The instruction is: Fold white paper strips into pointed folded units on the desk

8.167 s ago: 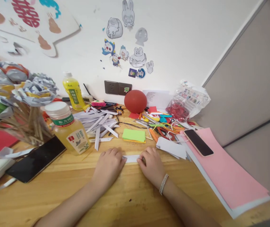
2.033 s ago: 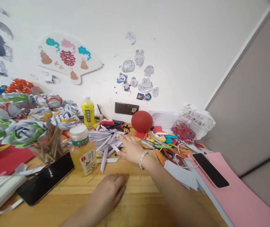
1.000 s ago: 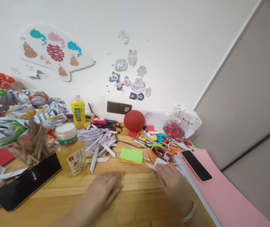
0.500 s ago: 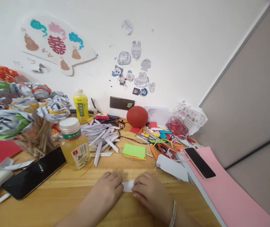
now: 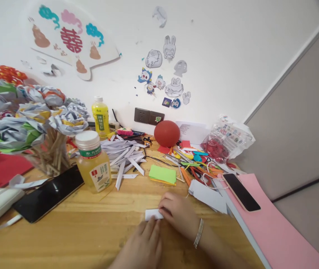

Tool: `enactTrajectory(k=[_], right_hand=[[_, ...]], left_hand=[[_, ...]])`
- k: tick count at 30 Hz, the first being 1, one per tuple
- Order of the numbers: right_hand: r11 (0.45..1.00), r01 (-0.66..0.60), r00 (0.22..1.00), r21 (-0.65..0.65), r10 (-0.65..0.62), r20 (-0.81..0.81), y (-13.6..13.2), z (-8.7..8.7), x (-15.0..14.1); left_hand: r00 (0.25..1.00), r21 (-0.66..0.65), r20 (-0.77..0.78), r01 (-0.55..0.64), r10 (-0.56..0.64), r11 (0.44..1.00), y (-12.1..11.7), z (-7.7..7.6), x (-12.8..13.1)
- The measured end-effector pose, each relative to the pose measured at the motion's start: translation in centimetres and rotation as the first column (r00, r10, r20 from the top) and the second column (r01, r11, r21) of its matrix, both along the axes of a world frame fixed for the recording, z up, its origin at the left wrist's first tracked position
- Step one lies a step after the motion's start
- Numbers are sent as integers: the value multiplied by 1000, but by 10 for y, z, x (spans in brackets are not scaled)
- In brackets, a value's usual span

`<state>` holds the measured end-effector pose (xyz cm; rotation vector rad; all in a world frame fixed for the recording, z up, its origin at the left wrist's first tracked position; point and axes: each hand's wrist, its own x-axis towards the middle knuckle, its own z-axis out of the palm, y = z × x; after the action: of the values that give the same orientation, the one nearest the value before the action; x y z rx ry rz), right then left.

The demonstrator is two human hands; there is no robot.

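A small folded strip of white paper (image 5: 152, 214) lies on the wooden table in front of me. My left hand (image 5: 145, 241) rests below it, fingers stretched out and the tips pressing on the paper's near edge. At the paper's right end, my right hand (image 5: 176, 213) pinches it between thumb and curled fingers. A bracelet (image 5: 199, 233) circles my right wrist. Beyond my hands lies a stack of green paper slips (image 5: 162, 174). To the right of that is a stack of white paper slips (image 5: 208, 196).
A juice bottle (image 5: 93, 164) and a dark tablet-like slab (image 5: 49, 194) stand left, near paper flowers (image 5: 13, 130). White paper strips (image 5: 124, 155), a red balloon (image 5: 167, 133) and scissors with orange handles (image 5: 197, 176) lie at the back. A phone (image 5: 241, 191) rests on pink paper (image 5: 277, 231) at right.
My left hand has left the paper's left end and moved down and right, its fingers now flat on the near edge. My right hand still grips the right end. The view has shifted slightly.
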<state>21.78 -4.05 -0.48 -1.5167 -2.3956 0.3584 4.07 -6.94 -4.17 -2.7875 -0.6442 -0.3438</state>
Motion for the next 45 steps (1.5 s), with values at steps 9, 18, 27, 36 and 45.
enactTrajectory(k=[9, 18, 27, 36, 45], right_hand=[[998, 63, 998, 30, -62, -30, -2, -6, -5], [996, 54, 995, 66, -49, -81, -3, -11, -5], [983, 153, 988, 103, -154, 1, -8, -15, -3], [960, 268, 963, 82, -268, -8, -21, -11, 44], [981, 193, 949, 6, -185, -255, -23, -7, 46]], left_hand=[[999, -127, -14, -32, 31, 991, 1, 1, 3], [996, -99, 33, -76, 79, 992, -2, -4, -1], [997, -77, 29, -63, 65, 995, 2, -9, -1], [994, -136, 54, -83, 91, 987, 6, -13, -3], [988, -2, 137, -73, 72, 997, 7, -19, -1]])
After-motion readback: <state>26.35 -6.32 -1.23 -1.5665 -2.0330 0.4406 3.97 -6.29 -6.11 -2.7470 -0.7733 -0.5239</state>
